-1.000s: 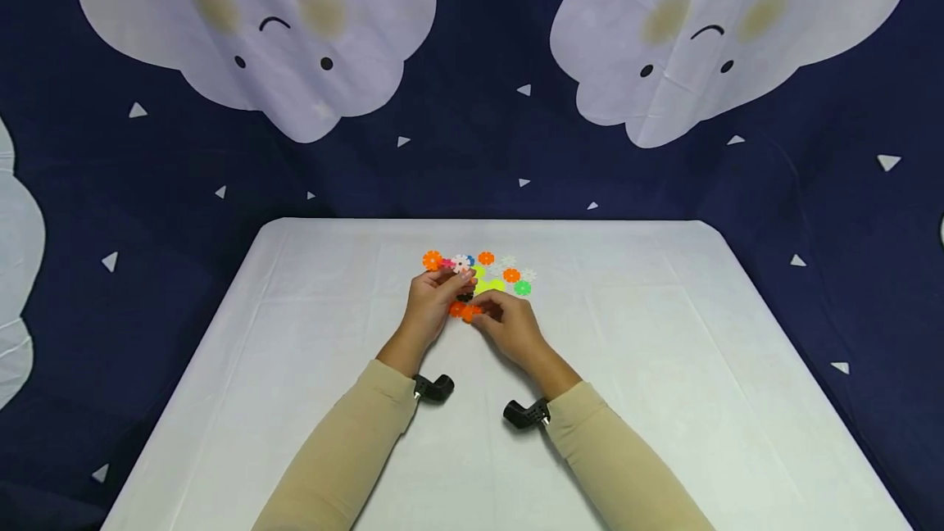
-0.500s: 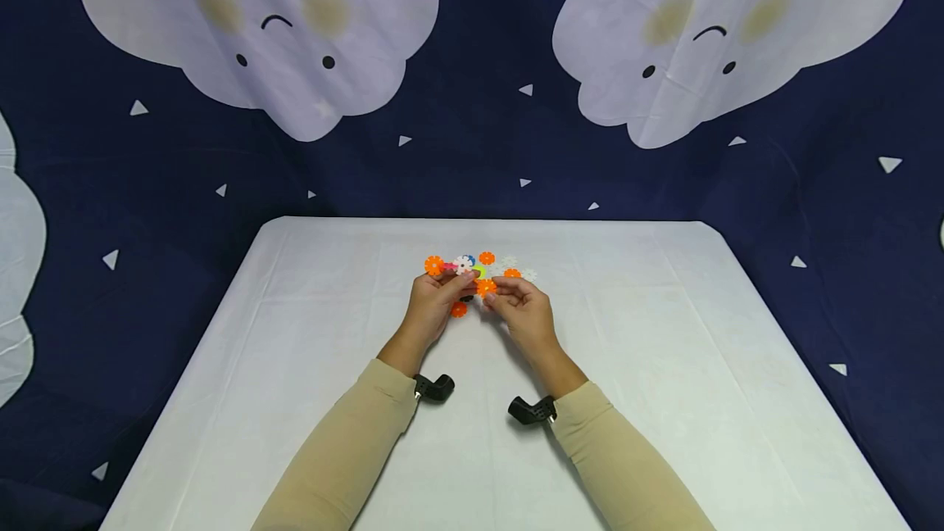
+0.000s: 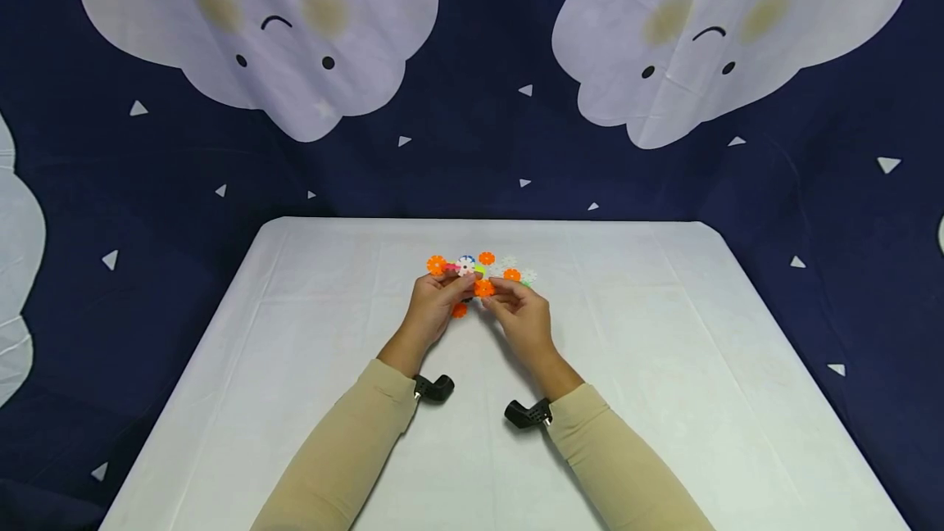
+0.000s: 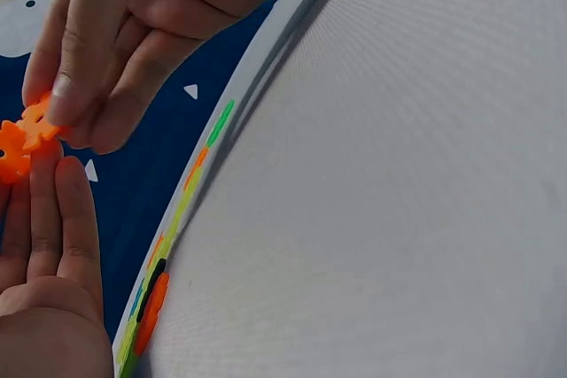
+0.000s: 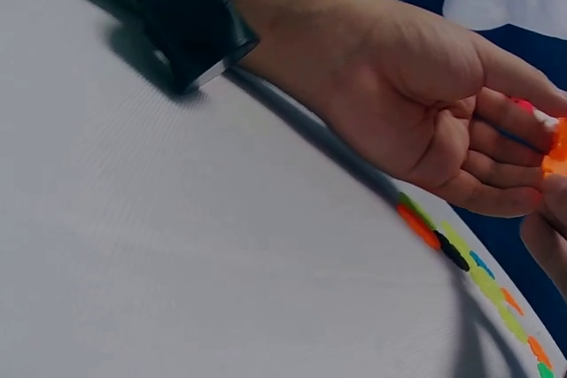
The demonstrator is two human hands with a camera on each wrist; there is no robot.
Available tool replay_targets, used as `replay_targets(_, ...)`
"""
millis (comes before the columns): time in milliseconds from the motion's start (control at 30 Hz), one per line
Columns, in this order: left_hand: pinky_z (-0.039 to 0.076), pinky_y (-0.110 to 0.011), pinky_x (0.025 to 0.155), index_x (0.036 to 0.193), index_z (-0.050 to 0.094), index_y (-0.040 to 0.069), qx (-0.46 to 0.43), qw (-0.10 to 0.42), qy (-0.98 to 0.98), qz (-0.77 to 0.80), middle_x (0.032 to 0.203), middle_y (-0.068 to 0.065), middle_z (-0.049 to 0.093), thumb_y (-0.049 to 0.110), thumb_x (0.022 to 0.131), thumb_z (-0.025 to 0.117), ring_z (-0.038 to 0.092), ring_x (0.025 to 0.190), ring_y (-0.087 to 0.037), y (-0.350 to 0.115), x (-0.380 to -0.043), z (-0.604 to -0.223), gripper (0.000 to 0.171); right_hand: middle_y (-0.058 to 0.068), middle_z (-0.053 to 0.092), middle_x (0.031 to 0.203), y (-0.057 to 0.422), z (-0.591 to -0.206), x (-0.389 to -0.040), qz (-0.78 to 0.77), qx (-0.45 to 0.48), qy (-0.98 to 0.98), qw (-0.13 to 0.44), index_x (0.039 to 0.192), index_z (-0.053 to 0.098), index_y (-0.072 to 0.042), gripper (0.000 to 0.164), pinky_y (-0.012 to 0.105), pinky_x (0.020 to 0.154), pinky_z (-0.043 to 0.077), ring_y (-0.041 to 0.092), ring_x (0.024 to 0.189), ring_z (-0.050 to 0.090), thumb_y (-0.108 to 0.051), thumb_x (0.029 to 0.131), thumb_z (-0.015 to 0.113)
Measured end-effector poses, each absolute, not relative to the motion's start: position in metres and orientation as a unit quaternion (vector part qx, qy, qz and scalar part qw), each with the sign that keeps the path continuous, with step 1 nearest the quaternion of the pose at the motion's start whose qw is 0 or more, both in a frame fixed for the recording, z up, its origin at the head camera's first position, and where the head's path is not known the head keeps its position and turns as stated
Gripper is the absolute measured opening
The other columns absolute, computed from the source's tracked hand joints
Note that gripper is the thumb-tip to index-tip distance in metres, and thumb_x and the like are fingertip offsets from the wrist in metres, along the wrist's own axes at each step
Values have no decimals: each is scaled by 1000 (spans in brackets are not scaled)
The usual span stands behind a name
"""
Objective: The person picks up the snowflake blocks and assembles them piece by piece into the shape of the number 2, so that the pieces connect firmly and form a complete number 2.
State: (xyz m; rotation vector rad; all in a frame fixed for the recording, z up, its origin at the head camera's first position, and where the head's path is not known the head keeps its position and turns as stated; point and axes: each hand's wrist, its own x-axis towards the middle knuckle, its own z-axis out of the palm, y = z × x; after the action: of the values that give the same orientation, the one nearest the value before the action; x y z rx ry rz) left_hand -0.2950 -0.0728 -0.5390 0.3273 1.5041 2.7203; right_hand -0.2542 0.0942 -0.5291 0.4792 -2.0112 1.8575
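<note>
Above the table's far half, my left hand (image 3: 433,306) holds an orange plastic snowflake disc (image 4: 11,152) between its thumb and fingers. My right hand (image 3: 522,316) pinches another orange snowflake disc (image 4: 40,123), and the two discs meet edge to edge. In the head view, an orange disc (image 3: 483,288) shows between both hands' fingertips. Beyond the left fingers, an orange disc (image 3: 437,265), a pink one (image 3: 452,267) and a white one (image 3: 465,266) appear in a row. Part of what the left hand holds is hidden by its fingers.
Loose snowflake discs lie on the white table (image 3: 627,334) past the hands, including orange (image 3: 512,274) and white (image 3: 528,275) ones. Another orange disc (image 3: 460,310) lies just under the left hand. A dark blue cloud-printed cloth (image 3: 472,146) hangs behind the table.
The right hand has lifted an orange disc from beside the left hand and brought it up to the left fingertips. The left hand has stayed nearly in place.
</note>
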Motion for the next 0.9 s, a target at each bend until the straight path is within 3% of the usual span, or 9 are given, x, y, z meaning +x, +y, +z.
replay_targets(167, 62, -37, 84, 105, 74, -8, 107, 9, 487, 867, 99, -16, 77, -6, 99, 69, 75, 85, -19, -74, -294, -538, 9, 32, 70, 100, 91, -513, -244, 567, 243, -731, 290, 111, 69, 21, 39, 40, 72, 63, 46, 79, 72, 29, 74, 80)
replay_targets(333, 61, -37, 85, 108, 74, -12, 110, 8, 488, 866, 99, -15, 77, -6, 100, 68, 75, 86, -19, -75, -294, -537, 11, 31, 70, 96, 90, -512, -245, 518, 279, -728, 352, 108, 70, 21, 42, 37, 70, 63, 43, 73, 73, 28, 68, 84)
replay_targets(500, 62, -36, 84, 102, 77, -7, 117, 11, 494, 862, 98, -16, 77, -6, 100, 68, 75, 86, -21, -75, -293, -535, 9, 26, 73, 99, 95, -530, -256, 500, 278, -731, 372, 109, 73, 16, 43, 32, 71, 62, 36, 75, 75, 21, 69, 88)
replay_targets(633, 62, -37, 84, 108, 72, -17, 135, 14, 503, 854, 99, -16, 77, -7, 100, 67, 76, 87, -23, -72, -293, -533, 13, 22, 74, 104, 102, -538, -261, 500, 273, -736, 366, 113, 75, 11, 41, 27, 76, 61, 32, 80, 76, 13, 75, 89)
replay_targets(767, 62, -37, 84, 111, 67, -24, 142, 20, 515, 845, 100, -17, 77, -8, 100, 67, 76, 85, -25, -72, -293, -533, 20, 20, 75, 103, 106, -541, -261, 493, 279, -736, 371, 114, 76, 10, 40, 30, 76, 62, 31, 81, 76, 11, 76, 89)
replay_targets(900, 62, -37, 84, 107, 72, -19, 139, 24, 516, 845, 99, -18, 77, -8, 100, 67, 76, 84, -25, -72, -289, -532, 14, 20, 75, 100, 106, -541, -259, 481, 288, -729, 393, 111, 76, 11, 44, 34, 73, 63, 33, 78, 76, 15, 70, 91)
